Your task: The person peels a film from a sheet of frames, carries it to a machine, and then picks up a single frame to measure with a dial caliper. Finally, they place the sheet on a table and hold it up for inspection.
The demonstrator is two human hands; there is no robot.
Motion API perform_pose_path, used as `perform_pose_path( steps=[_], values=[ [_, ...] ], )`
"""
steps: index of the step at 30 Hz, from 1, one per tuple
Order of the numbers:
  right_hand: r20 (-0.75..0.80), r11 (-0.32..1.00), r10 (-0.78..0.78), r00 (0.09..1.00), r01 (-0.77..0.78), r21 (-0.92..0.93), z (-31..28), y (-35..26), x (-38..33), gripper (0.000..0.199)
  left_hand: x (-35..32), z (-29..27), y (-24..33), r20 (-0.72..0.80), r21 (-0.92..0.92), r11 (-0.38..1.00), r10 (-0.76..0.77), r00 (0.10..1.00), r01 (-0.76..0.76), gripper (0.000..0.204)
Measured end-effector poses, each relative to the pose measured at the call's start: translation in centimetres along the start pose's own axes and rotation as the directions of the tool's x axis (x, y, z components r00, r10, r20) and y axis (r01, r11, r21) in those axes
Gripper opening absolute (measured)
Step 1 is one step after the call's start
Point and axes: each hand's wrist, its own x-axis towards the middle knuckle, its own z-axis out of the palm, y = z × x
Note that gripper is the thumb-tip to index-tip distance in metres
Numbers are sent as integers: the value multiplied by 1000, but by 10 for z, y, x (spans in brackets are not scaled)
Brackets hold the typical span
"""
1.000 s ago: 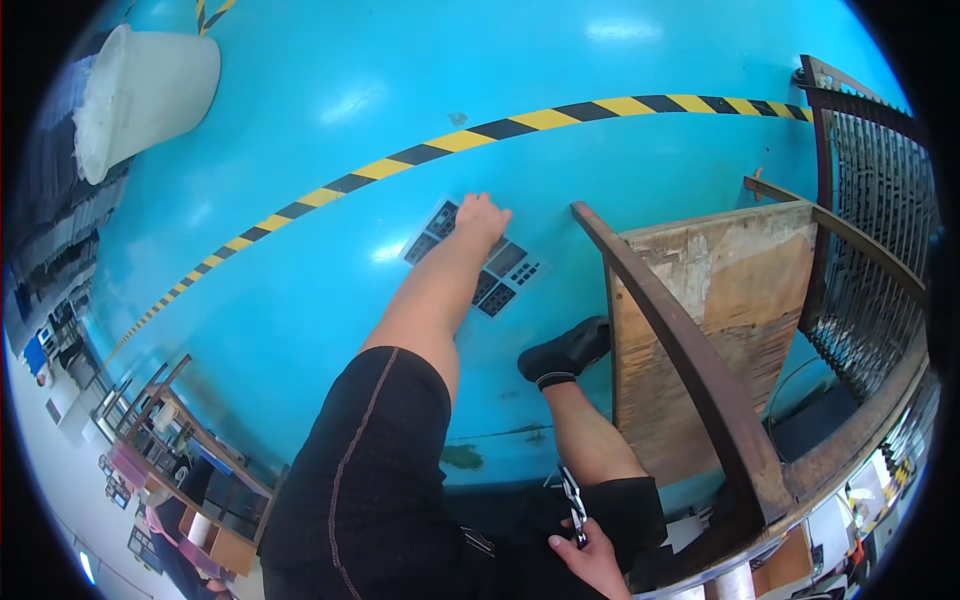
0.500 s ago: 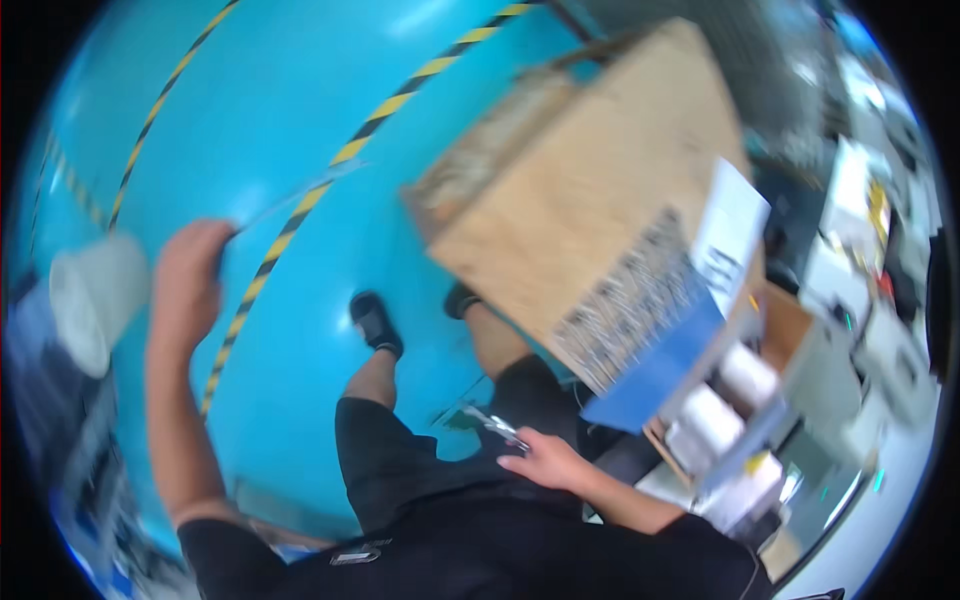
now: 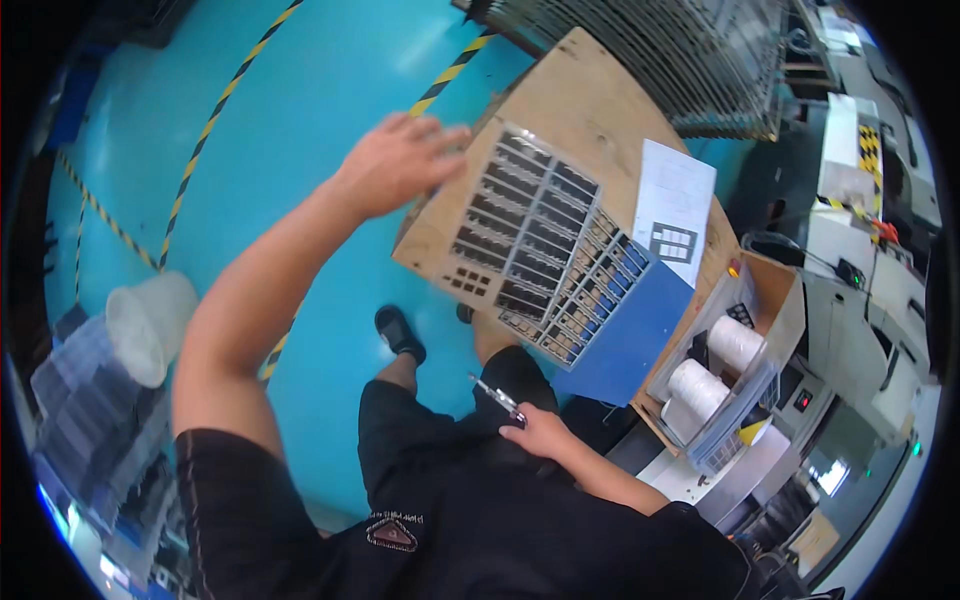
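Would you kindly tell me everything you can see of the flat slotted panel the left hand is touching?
The slotted panel is a thin, flat, grey sheet cut with rows of narrow rectangular openings, seemingly metal or stiff card. It lies flat on the wooden table, skewed to its edges, its lower end over a blue sheet. The left hand rests on its upper left corner. A white paper lies beside it.

Your left hand [image 3: 400, 160] rests on a thin perforated sheet [image 3: 540, 240], grey, matt, metallic-looking. It lies on the table [image 3: 590, 110]: raw plywood, pale, unfinished, with a smooth blue panel [image 3: 630, 330] along the near edge. White matt paper [image 3: 675, 205] lies toward the far corner. Your right hand [image 3: 540, 432] holds a slim tool [image 3: 496, 395], shiny metal. The floor [image 3: 320, 90] is glossy teal paint. Your clothing is black cloth.
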Motion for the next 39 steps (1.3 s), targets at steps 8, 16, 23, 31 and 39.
perform_pose_path(
  steps=[8, 16, 23, 31, 39],
  values=[
    [2, 971, -22, 1000, 22, -238, -14, -19, 36, 41, -304, 86, 107, 571, -419, -422, -811, -128, 804, 31],
    [-165, 878, 145, 976, -204, -433, 43, -16, 110, 42, -574, 313, 228, 641, -169, -798, -535, -551, 579, 16],
    [-336, 842, 234, 913, -363, -400, 78, -28, 140, 30, -610, 487, 220, 534, -7, -704, -604, -592, 711, 33],
    [-304, 794, 313, 900, -423, -436, 94, -70, 169, 34, -640, 535, 206, 468, 9, -431, -796, -385, 902, 40],
    [-259, 821, 332, 907, -413, -394, 99, -82, 180, 41, -652, 546, 210, 367, -33, -367, -869, -330, 930, 21]
  ],
)
